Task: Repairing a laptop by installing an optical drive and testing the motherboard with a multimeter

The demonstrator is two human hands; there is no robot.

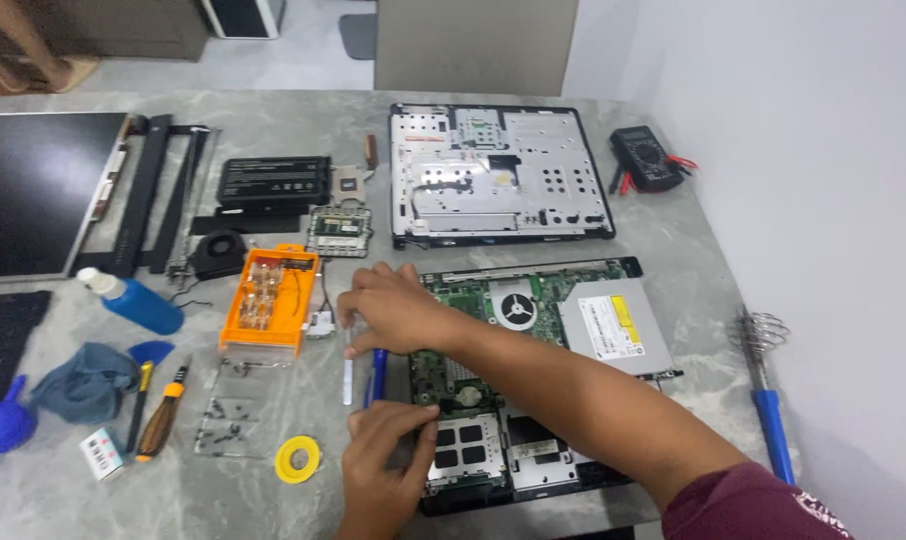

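An opened laptop base [573, 470] with a green motherboard [463, 290], a fan and a silver optical drive [613, 325] lies in front of me. My right hand [393, 310] reaches across and rests palm down on the base's left edge, holding nothing that I can see. My left hand [383, 470] comes up from below and pinches the base's left edge near the memory bay [463, 450]. Between the hands lie a blue-handled tool [378, 375] and a white strip [348, 370], both on the table.
A removed laptop top cover [503, 175] lies behind, a multimeter [645, 155] to its right. To the left are an orange bit case [270, 300], battery [273, 180], screen panel [33, 190], blue bottle [138, 303], screwdrivers [158, 415], yellow tape roll [298, 460] and loose screws [223, 420]. A soldering stand [763, 370] is at right.
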